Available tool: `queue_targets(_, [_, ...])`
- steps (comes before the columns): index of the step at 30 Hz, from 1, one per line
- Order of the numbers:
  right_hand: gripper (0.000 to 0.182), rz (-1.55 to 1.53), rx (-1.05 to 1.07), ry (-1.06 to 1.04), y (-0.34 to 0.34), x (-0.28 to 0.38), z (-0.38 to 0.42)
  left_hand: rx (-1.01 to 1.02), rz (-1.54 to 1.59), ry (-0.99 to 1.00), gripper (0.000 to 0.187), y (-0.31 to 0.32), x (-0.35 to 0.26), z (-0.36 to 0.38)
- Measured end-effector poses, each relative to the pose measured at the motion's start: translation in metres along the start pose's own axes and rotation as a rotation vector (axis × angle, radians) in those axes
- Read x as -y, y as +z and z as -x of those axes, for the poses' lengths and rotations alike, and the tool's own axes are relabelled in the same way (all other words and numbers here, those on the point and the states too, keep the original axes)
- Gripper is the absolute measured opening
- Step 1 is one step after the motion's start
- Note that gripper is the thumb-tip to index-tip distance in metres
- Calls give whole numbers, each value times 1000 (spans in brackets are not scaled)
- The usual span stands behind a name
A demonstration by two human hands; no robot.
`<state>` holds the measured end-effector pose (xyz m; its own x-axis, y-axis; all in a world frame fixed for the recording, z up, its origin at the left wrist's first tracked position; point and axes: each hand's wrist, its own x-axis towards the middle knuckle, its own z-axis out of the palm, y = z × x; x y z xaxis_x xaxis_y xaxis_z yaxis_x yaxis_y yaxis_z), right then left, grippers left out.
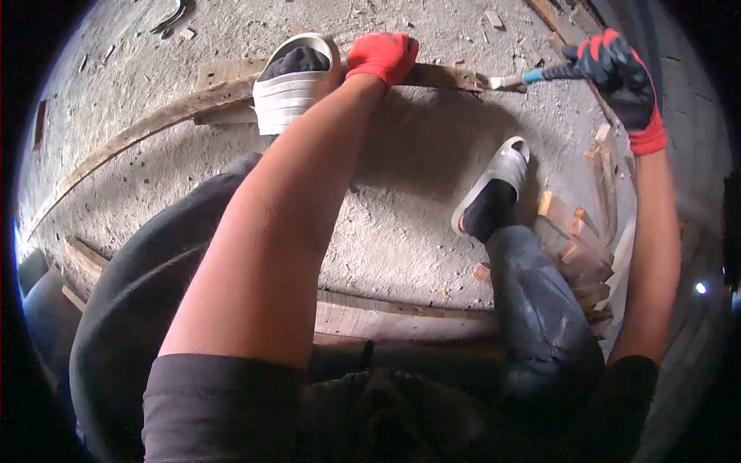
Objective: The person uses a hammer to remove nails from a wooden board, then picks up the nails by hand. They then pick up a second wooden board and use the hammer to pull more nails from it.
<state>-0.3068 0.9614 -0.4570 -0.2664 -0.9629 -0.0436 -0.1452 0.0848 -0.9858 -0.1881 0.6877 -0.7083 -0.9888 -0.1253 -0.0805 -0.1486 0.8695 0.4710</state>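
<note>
My left hand (384, 58), in a red glove, is closed around a long narrow wooden plank (444, 76) near the white sandal on my left foot. That foot rests on the plank. My right hand (617, 81), in a black and red glove, grips the dark handle of a hammer (534, 76) with a blue band. The hammer's pale metal end lies at the right end of the plank; its exact shape is hard to make out.
The sandal (289, 96) on my left foot and another sandal (502, 170) on my right stand on rough concrete (401, 247). Wood offcuts (579, 239) are piled at the right. A long board (401, 320) lies close to my body. Small scraps are scattered at the top.
</note>
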Motion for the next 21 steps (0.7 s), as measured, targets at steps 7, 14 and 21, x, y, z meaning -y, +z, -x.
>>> queue_targets(7, [30, -581, -651, 64, -38, -27, 78, -34, 13, -44, 43, -9, -7, 2])
queue_targets(14, [32, -690, -884, -72, -42, -63, 114, 19, 6, -50, 48, -4, -12, 5])
queue_targets(21, [33, -789, -959, -95, -39, -63, 122, -20, -24, -87, 42, -12, -13, 0])
